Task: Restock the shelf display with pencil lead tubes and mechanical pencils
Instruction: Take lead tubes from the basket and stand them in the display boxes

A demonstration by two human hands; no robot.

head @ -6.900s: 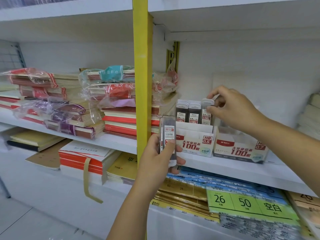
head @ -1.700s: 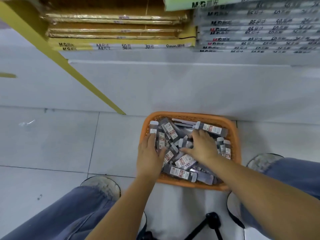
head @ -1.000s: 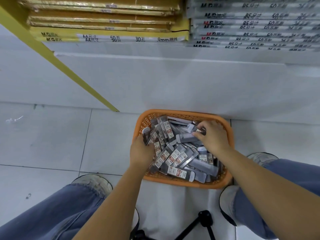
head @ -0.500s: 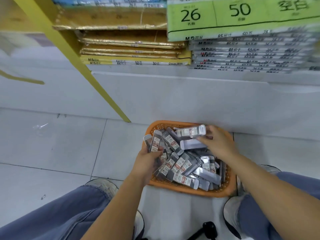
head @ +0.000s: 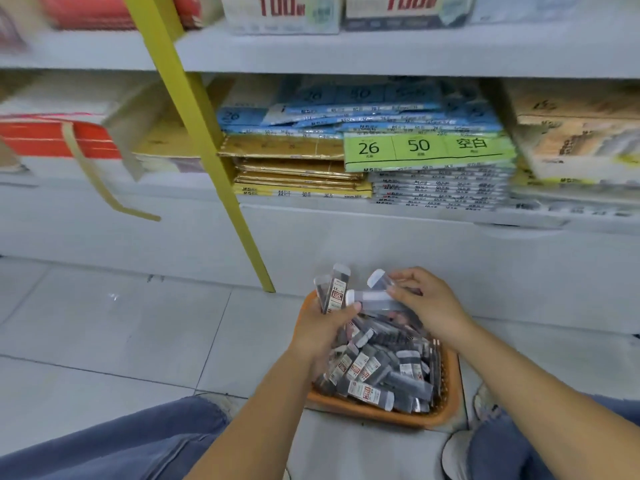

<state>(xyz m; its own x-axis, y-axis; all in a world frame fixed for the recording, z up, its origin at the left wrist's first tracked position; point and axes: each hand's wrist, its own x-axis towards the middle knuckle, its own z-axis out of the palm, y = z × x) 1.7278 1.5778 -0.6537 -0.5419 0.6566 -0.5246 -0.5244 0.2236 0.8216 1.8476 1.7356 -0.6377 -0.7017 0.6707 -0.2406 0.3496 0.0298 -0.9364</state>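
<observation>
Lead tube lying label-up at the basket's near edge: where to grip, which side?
Probably pinch the tube across its long sides at mid-body, coming from above. It lies flat atop other tubes in the basket, its ends crowded.

The green pack (head: 429, 150) reads "26", "50", "空白"; both shelf boxes (head: 280, 12) show red "100".

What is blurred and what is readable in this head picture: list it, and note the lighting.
Head view: motion blur smears the red stacks at left and the display boxes on top; the green label reads clearly; lead tubes in the left hand and right hand look slightly soft; wide-angle lens tilts the yellow post; flat light, no glare.
</observation>
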